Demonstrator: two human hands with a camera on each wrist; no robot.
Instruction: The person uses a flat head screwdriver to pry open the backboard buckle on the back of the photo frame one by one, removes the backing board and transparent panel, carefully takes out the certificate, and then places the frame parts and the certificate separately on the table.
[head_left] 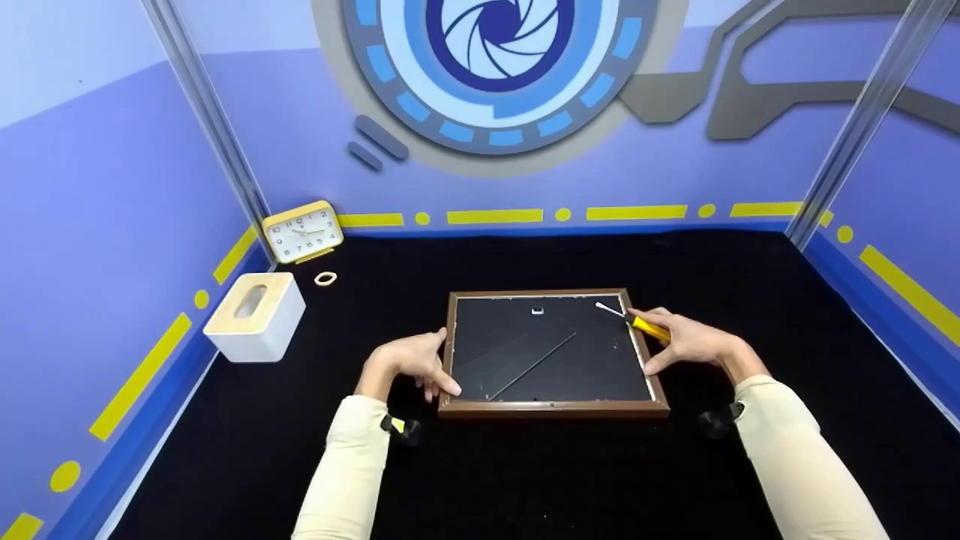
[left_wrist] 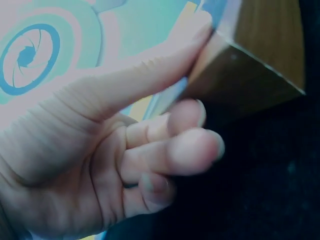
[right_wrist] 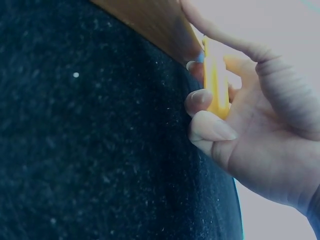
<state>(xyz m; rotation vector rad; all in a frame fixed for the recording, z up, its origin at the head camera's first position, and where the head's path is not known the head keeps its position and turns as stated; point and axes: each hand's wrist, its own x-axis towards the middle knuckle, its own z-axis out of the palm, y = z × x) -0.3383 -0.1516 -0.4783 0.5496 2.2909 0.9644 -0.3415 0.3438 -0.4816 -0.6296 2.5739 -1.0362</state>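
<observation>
A yellow alarm clock (head_left: 302, 231) leans in the far left corner of the black worktop (head_left: 525, 480), a small ring (head_left: 325, 279) just before it, a white tissue box (head_left: 256, 316) nearer along the left wall.

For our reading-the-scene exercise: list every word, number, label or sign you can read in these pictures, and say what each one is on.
"12" down to "1": hour numerals ring the dial of the yellow alarm clock, small and only just legible.
A small mark under the clock's centre: too small to read.
Picture frame, yellow-handled screwdriver, white tissue box: no text visible.
</observation>
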